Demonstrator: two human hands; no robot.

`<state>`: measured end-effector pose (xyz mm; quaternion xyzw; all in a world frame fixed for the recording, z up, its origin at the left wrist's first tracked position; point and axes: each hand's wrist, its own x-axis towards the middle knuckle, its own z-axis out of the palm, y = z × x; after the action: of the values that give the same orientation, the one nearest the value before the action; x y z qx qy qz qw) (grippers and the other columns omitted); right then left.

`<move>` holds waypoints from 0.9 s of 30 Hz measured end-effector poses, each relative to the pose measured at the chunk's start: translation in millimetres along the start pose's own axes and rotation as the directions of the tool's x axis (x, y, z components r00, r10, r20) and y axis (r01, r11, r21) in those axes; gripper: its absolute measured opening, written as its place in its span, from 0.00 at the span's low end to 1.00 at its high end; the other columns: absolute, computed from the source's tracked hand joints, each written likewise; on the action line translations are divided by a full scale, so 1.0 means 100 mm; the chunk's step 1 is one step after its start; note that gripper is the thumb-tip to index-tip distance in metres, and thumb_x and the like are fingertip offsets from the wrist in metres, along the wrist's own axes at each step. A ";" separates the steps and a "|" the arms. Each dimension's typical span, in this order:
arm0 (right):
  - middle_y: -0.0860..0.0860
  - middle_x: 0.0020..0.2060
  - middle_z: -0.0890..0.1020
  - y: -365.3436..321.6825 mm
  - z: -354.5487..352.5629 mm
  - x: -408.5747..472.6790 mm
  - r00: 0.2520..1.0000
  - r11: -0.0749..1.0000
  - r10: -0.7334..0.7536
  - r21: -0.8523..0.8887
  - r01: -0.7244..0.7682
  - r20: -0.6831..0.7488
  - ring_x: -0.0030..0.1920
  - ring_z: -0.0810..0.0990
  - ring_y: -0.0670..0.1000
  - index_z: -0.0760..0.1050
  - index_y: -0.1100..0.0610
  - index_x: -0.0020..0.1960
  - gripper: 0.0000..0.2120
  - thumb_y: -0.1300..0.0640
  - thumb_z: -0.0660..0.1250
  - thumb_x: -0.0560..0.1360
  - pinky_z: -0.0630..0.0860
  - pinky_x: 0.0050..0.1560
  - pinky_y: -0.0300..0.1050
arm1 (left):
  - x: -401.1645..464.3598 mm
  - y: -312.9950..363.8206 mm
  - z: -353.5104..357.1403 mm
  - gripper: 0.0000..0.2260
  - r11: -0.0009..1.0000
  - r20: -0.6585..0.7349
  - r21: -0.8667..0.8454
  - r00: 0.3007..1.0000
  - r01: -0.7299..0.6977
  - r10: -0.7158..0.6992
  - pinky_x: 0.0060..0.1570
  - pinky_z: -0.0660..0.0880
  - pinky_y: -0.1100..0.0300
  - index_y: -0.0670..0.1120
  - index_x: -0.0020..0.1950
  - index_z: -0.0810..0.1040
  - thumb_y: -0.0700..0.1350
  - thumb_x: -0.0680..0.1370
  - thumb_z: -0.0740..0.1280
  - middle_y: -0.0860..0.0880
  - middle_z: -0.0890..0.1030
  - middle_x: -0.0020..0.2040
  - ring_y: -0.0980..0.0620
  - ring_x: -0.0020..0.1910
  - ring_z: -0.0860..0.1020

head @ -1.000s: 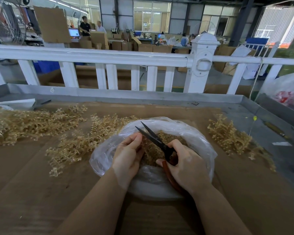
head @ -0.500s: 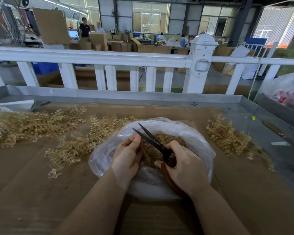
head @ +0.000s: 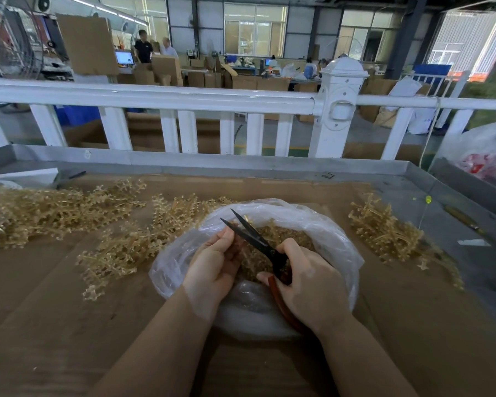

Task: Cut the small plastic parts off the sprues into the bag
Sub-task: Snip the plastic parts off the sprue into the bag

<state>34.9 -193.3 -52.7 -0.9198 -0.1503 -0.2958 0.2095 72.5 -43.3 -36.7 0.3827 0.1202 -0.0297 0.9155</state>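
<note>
A clear plastic bag (head: pixel 338 247) lies open on the table in front of me, with a heap of small tan cut parts (head: pixel 281 239) inside. Over its mouth my right hand (head: pixel 312 285) grips black scissors (head: pixel 255 239) by their red-brown handles, the blades parted and pointing up-left. My left hand (head: pixel 215 262) pinches something small at the blades; the piece itself is hidden behind my fingers. Tan sprues (head: pixel 126 247) lie spread to the left of the bag.
More sprues are piled at the far left (head: pixel 40 210), and a smaller pile (head: pixel 384 233) lies right of the bag. Brown cardboard (head: pixel 55 325) covers the table. A white railing (head: pixel 184 96) runs behind it. Another plastic bag (head: pixel 487 156) sits at far right.
Both hands stay over the bag's mouth. The scissor blades remain parted, and the hands have shifted only slightly.
</note>
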 end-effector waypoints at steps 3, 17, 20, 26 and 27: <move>0.46 0.38 0.80 -0.01 -0.01 0.00 1.000 1.000 -0.002 0.010 0.001 0.014 0.38 0.79 0.48 0.74 0.52 0.49 0.20 0.36 0.63 0.69 0.71 0.36 0.37 | -0.01 0.02 0.01 0.11 1.000 -0.018 -0.005 1.000 0.019 -0.019 0.28 0.76 0.68 0.42 0.42 0.76 0.35 0.81 0.58 0.50 0.81 0.29 0.57 0.26 0.79; 0.48 0.40 0.80 -0.02 0.02 0.02 0.997 1.000 -0.024 -0.003 0.024 0.070 0.40 0.79 0.48 0.72 0.55 0.53 0.19 0.42 0.68 0.72 0.73 0.38 0.38 | 0.04 -0.01 -0.03 0.11 0.989 0.054 0.135 0.996 0.059 -0.067 0.42 0.72 0.61 0.43 0.39 0.75 0.35 0.79 0.59 0.49 0.81 0.30 0.55 0.31 0.78; 0.49 0.40 0.80 -0.02 0.02 0.02 0.997 1.000 -0.021 0.001 0.021 0.071 0.39 0.79 0.49 0.73 0.56 0.54 0.20 0.41 0.69 0.72 0.75 0.38 0.40 | 0.04 -0.01 -0.04 0.11 0.990 0.064 0.130 0.995 0.061 -0.070 0.43 0.72 0.61 0.44 0.38 0.75 0.35 0.79 0.60 0.49 0.81 0.30 0.56 0.30 0.79; 0.49 0.39 0.79 -0.03 0.01 0.02 0.997 1.000 -0.020 0.012 0.019 0.072 0.38 0.78 0.48 0.72 0.57 0.54 0.22 0.40 0.67 0.73 0.75 0.37 0.38 | 0.04 -0.01 -0.04 0.09 0.988 0.062 0.144 0.996 0.056 -0.065 0.41 0.73 0.62 0.43 0.40 0.76 0.35 0.78 0.62 0.50 0.82 0.31 0.57 0.29 0.80; 0.49 0.39 0.79 -0.03 0.01 0.02 0.997 1.000 -0.023 0.016 0.021 0.075 0.38 0.78 0.48 0.72 0.57 0.54 0.22 0.40 0.67 0.73 0.75 0.37 0.39 | 0.04 -0.01 -0.04 0.09 0.988 0.063 0.145 0.996 0.057 -0.066 0.41 0.73 0.62 0.43 0.40 0.77 0.35 0.78 0.62 0.50 0.82 0.31 0.56 0.29 0.80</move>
<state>36.0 -190.2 -51.2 -0.9270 -0.1703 -0.2622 0.2072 75.4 -41.6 -41.1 0.4422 0.0983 -0.0795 0.8880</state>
